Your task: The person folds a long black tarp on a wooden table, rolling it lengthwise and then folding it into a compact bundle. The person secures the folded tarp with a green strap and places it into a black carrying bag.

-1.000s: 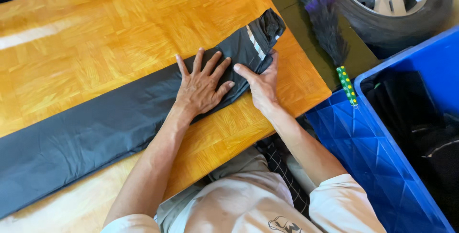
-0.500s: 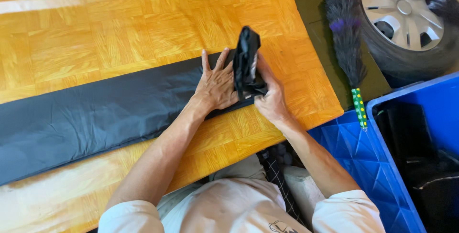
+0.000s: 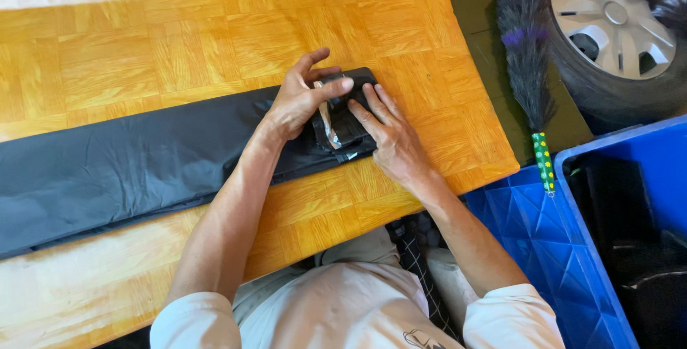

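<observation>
A long dark grey fabric strip (image 3: 129, 166) lies across the orange parquet table (image 3: 215, 34). Its right end is folded over into a small flat packet with a pale reflective stripe (image 3: 336, 123). My left hand (image 3: 300, 98) lies on top of that fold, fingers curled over its upper edge. My right hand (image 3: 386, 138) presses flat on the fold's right side, fingers spread. Both hands touch the cloth and each other's fingertips are close.
A blue plastic crate (image 3: 615, 249) with dark items stands at the right, with a blue lid (image 3: 529, 227) leaning by it. A dark feather duster (image 3: 526, 62) with a green dotted handle lies beside a car wheel (image 3: 615, 34). The table edge runs near my lap.
The right end of the strip was lifted and turned over, and now lies folded flat on the strip. Both hands have shifted left onto the fold.
</observation>
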